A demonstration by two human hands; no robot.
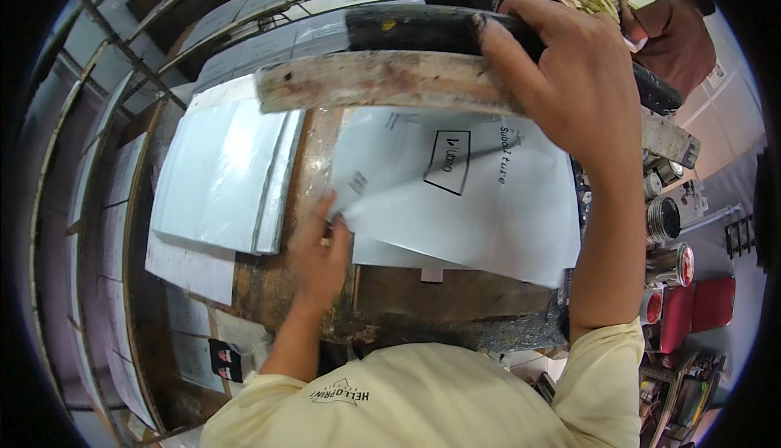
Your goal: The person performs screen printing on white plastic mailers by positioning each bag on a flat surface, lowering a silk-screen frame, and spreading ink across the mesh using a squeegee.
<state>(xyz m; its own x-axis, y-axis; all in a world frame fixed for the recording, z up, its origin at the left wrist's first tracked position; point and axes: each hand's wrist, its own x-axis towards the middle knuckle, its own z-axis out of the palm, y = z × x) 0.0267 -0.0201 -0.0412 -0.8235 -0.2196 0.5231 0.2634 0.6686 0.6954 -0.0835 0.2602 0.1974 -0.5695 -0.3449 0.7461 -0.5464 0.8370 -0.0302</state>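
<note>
Right hand (569,78): clamped on wooden bar (382,80). Left hand (319,249): grip unclear; printed plastic sheet (480,208) rightward, apparently being lifted; needs edge pinch.

At right, a shiny round can (667,266) with red on it, near a red chair (713,303). Farther back, a person in brown (671,45). At left, big racks (126,45).

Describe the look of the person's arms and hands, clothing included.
The left hand and right hand wear no gloves; the forearms are bare, with no watch or wristband showing. The short sleeves are pale yellow, matching the shirt, which bears a dark print. Blur softens the left hand's details.
</note>
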